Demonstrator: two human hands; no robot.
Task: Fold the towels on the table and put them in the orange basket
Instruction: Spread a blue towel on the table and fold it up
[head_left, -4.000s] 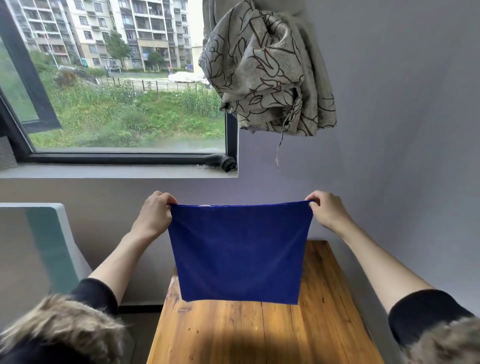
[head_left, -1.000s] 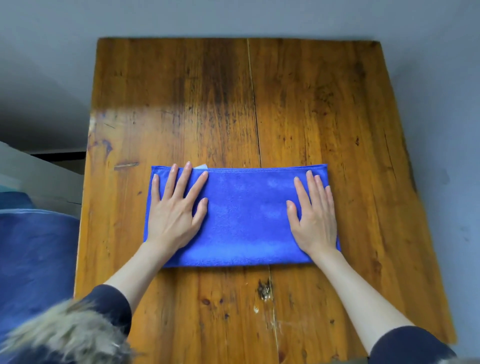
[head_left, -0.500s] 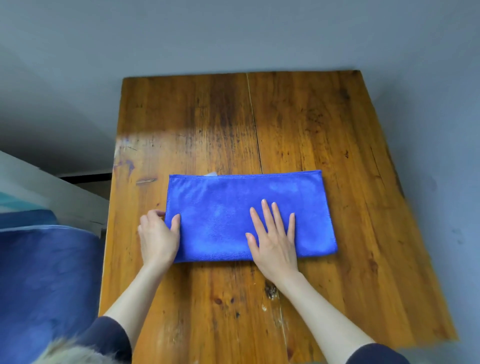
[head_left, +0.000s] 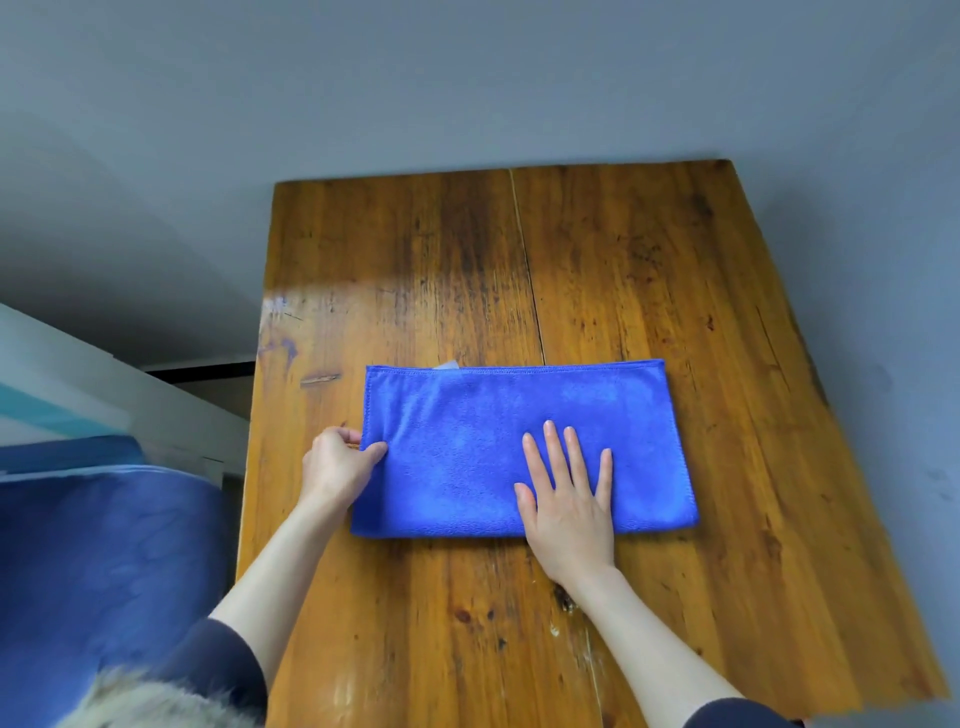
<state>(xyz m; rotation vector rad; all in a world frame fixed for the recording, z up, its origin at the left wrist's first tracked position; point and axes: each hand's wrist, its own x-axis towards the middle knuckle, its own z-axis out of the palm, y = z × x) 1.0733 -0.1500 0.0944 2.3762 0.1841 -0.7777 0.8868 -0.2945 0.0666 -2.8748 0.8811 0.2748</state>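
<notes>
A blue towel, folded into a long rectangle, lies flat across the middle of the wooden table. My left hand pinches the towel's left edge, thumb on top and fingers curled at the side. My right hand presses flat on the towel right of its middle, fingers spread and straight. A small white tag peeks out at the towel's far edge. No orange basket is in view.
A grey wall runs behind and to the right of the table. At the left stands a blue fabric mass beside a white and teal panel. Fur trim of my sleeve shows at the bottom left.
Earlier I held the towel up; then it lay folded under both flat palms. Since then my left hand has moved to the left edge and pinched it, and my right has slid toward the middle.
</notes>
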